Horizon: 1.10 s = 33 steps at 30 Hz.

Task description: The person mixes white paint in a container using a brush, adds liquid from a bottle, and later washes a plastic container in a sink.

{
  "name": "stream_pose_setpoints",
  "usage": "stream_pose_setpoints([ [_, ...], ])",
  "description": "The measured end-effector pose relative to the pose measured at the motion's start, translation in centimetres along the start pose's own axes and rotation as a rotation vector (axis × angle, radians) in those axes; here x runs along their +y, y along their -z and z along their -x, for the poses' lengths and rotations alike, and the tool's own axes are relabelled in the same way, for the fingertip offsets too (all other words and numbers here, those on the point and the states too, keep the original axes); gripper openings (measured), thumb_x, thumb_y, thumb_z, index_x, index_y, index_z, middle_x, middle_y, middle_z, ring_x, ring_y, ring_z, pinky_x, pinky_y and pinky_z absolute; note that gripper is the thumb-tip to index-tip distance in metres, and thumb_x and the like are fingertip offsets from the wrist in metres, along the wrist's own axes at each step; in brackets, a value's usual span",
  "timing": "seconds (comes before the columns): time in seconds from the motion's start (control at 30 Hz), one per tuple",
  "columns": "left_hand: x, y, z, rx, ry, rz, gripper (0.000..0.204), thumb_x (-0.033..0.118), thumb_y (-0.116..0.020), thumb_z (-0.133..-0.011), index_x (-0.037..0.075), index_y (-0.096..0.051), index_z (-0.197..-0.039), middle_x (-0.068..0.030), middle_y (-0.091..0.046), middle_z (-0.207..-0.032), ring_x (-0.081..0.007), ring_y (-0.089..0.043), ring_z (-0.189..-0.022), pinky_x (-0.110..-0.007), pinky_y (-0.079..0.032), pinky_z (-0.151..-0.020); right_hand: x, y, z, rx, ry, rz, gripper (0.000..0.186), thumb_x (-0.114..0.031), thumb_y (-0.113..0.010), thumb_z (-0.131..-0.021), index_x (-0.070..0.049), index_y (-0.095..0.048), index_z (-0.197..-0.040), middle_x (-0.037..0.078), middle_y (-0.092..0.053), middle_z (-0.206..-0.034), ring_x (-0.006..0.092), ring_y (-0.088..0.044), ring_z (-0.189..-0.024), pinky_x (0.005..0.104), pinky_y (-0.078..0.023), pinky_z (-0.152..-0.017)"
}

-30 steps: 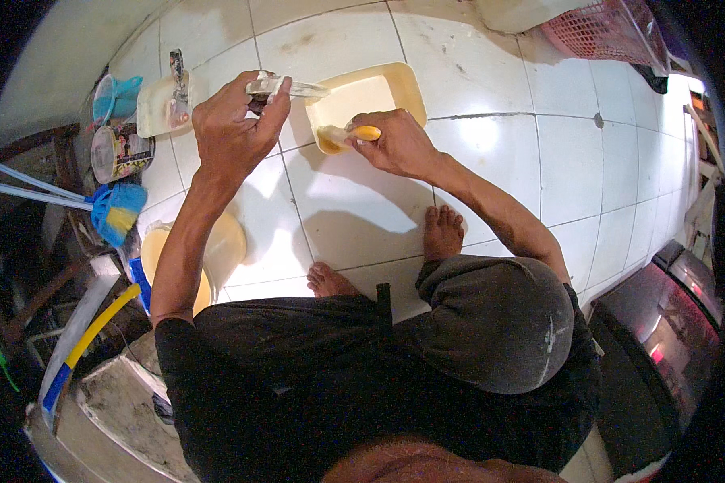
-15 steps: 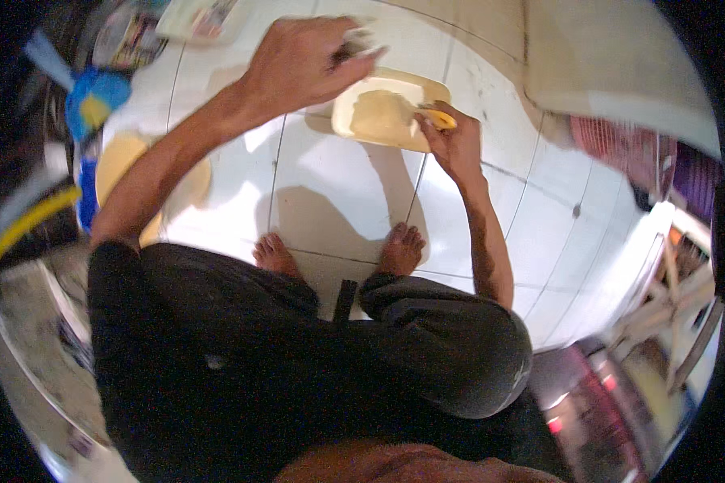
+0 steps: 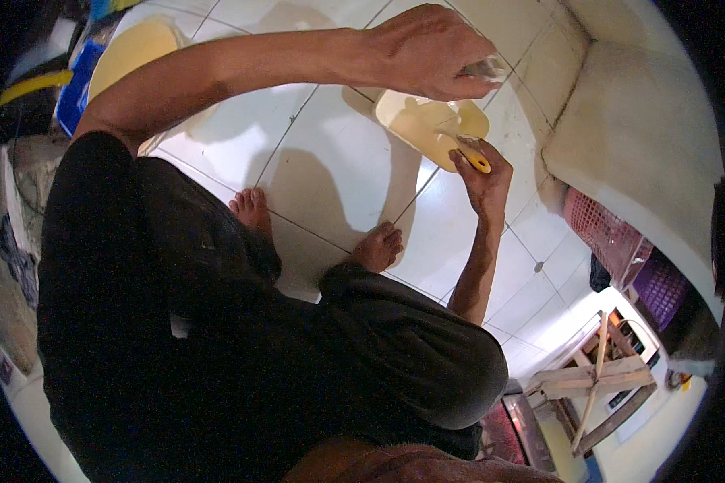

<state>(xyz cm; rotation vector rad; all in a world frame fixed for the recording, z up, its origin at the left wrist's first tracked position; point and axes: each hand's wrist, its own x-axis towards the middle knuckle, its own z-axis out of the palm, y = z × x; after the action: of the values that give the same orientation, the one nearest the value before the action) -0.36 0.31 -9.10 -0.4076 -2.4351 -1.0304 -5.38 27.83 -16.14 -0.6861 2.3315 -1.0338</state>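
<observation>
A shallow cream tray point(image 3: 388, 109) with rounded corners rests on the tiles in front of my feet, with pale, smooth stuff in it. My right hand point(image 3: 485, 179) grips the yellow handle point(image 3: 480, 159) of a spatula-like tool at the tray's right end; its far end reaches into the tray and is hard to make out. My left hand point(image 3: 431, 55) hangs over the tray's far side, back of the hand up. Its fingers are closed around a small whitish, shiny thing point(image 3: 485, 68), mostly hidden by the hand.
A round yellowish lid or board point(image 3: 133, 60) lies at far left, beside a blue container point(image 3: 79, 84). To the right stand a pale wall or block point(image 3: 644, 137), pink point(image 3: 600, 221) and purple point(image 3: 660, 290) baskets, and a wooden frame point(image 3: 600, 378).
The view has turned, so the floor and tray appear rotated. My left hand has moved from the tray's far left corner rightward across its far side. My right hand still holds the yellow handle.
</observation>
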Motion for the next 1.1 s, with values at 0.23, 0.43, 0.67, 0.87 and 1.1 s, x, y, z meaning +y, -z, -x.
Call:
stream_pose_setpoints([
  [0.23, 1.1, -0.1, 1.2, -0.299, 0.176, -0.056, 0.037, 0.036, -0.065, -0.084, -0.001, -0.064, -0.085, -0.0152, -0.059, -0.062, -0.0339, -0.061, -0.057, -0.043, -0.048, -0.055, -0.3, -1.1, -0.7, 0.224, 0.007, -0.132, 0.025, -0.016, -0.068, -0.086, 0.006, -0.068, -0.100, 0.016, -0.070, -0.083, 0.0177, -0.069, -0.068, 0.0286, -0.054, -0.062],
  [0.43, 1.1, -2.1, 1.5, -0.329, 0.081, 0.007, 0.034, 0.031, -0.066, -0.084, -0.002, -0.063, -0.090, -0.0150, -0.061, -0.067, -0.0343, -0.061, -0.058, -0.043, -0.049, -0.057, -1.5, -1.3, -0.3, 0.255, -0.017, -0.152, 0.027, -0.017, -0.067, -0.086, 0.006, -0.068, -0.099, 0.016, -0.070, -0.084, 0.0206, -0.068, -0.070, 0.0312, -0.054, -0.066],
  [0.67, 0.9, -3.1, 1.0, -0.350, -0.030, 0.017, 0.028, 0.025, -0.067, -0.081, 0.001, -0.061, -0.092, -0.0157, -0.061, -0.073, -0.0352, -0.063, -0.067, -0.044, -0.050, -0.062, -1.6, -0.6, 0.6, 0.216, 0.116, -0.012, 0.023, -0.017, -0.067, -0.081, 0.001, -0.069, -0.095, 0.018, -0.070, -0.090, 0.0279, -0.069, -0.078, 0.0352, -0.054, -0.072],
  [0.87, 0.2, -3.2, 1.3, -0.341, 0.006, -0.026, 0.026, 0.023, -0.066, -0.081, 0.001, -0.059, -0.094, -0.0169, -0.062, -0.076, -0.0363, -0.063, -0.069, -0.045, -0.050, -0.065, -2.1, -0.6, 0.2, 0.141, 0.177, 0.035, 0.020, -0.018, -0.068, -0.081, -0.001, -0.069, -0.091, 0.017, -0.069, -0.090, 0.0325, -0.067, -0.076, 0.0368, -0.054, -0.071],
  [1.1, 0.5, -3.3, 0.8, -0.366, 0.035, -0.035, 0.025, 0.023, -0.066, -0.082, 0.001, -0.059, -0.093, -0.0156, -0.061, -0.074, -0.0356, -0.063, -0.069, -0.045, -0.050, -0.065, -2.4, 0.2, 1.2, 0.137, 0.187, 0.033, 0.019, -0.017, -0.068, -0.082, -0.001, -0.070, -0.092, 0.016, -0.069, -0.087, 0.0311, -0.068, -0.075, 0.0365, -0.054, -0.069],
])
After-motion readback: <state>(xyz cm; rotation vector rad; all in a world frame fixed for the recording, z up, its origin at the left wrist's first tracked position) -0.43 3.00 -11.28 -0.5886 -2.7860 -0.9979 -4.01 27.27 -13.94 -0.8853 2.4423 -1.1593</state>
